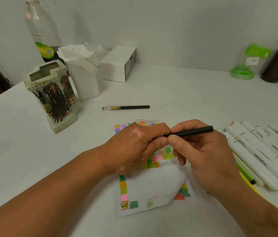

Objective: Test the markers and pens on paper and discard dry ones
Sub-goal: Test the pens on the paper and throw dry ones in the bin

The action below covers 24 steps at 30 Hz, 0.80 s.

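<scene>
Over the paper (152, 189) near the surface's front edge, the left hand (131, 147) curls its fingers round one end of a black pen (191, 131). The right hand (203, 154) pinches its barrel. A second pen (126, 107) lies beyond, and markers (261, 151) lie along the right edge.

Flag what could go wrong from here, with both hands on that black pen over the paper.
1. The left hand and right hand both grip the black pen above the paper; if it comes apart with a jerk, the tip may streak the old colour patches.
2. The paper's near right corner curls up, so a stroke there may snag or crease it.
3. The right arm lies close to the markers and might roll them.
</scene>
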Tool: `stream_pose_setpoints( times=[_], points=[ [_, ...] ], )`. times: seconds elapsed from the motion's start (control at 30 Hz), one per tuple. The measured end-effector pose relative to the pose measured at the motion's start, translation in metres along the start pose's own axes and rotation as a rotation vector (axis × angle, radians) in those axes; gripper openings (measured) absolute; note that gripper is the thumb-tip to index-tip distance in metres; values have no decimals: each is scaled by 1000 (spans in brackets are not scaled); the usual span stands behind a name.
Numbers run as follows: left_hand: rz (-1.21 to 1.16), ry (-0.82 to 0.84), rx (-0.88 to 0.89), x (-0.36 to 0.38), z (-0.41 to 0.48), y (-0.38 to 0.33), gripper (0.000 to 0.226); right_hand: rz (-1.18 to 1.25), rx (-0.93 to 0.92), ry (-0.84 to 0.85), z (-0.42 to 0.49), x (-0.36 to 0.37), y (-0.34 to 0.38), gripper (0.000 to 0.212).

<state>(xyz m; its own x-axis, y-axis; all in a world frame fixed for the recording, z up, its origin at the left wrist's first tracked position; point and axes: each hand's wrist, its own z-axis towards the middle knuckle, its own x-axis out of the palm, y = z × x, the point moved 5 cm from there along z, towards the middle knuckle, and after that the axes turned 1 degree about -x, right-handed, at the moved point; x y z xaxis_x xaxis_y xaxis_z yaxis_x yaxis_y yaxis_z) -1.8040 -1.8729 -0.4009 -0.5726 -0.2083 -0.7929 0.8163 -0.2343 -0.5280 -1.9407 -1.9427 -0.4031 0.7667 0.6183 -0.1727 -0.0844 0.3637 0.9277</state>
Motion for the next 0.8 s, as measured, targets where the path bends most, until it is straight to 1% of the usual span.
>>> stream_pose_setpoints(
  times=[0.07,0.13,0.17,0.23,0.27,0.3,0.33,0.4,0.47,0.5,0.53,0.57,0.6,0.63,0.7,0.8],
  points=[
    [-19,7,5,-1,0,0,31,9,1,9,-1,-1,-1,12],
    [-36,25,-14,-3,0,4,28,10,3,-40,-1,-6,-1,7],
    [-30,35,-52,-6,-1,9,27,16,11,-85,-1,-11,-3,7],
    [17,33,-139,-15,-4,24,24,145,77,-172,-1,-19,-10,9],
    [58,35,-181,-21,-7,32,24,234,122,-183,-1,-22,-12,7],
    [98,54,-223,-25,-10,40,26,293,165,-165,-1,-23,-15,11],
    [123,89,-265,-27,-12,46,31,319,201,-117,-2,-21,-17,20],
    [122,174,-333,-25,-16,55,38,333,243,25,-5,-10,-14,31],
    [124,209,-353,-20,-15,58,41,260,246,152,-10,5,-9,27],
    [141,207,-345,-17,-14,57,41,161,230,181,-13,12,-6,19],
    [160,198,-331,-15,-12,56,40,67,216,197,-14,18,-3,8],
    [175,185,-313,-12,-11,54,38,9,214,209,-15,22,-4,9],
    [185,170,-297,-10,-10,52,38,-15,222,213,-16,26,-5,18],
    [192,159,-286,-8,-9,51,38,-11,243,217,-17,29,-6,23],
    [195,155,-277,-8,-8,51,42,-2,300,219,-18,34,-7,22],
    [204,186,-270,-9,-9,53,49,-58,302,246,-19,36,-9,21]
  ],
)
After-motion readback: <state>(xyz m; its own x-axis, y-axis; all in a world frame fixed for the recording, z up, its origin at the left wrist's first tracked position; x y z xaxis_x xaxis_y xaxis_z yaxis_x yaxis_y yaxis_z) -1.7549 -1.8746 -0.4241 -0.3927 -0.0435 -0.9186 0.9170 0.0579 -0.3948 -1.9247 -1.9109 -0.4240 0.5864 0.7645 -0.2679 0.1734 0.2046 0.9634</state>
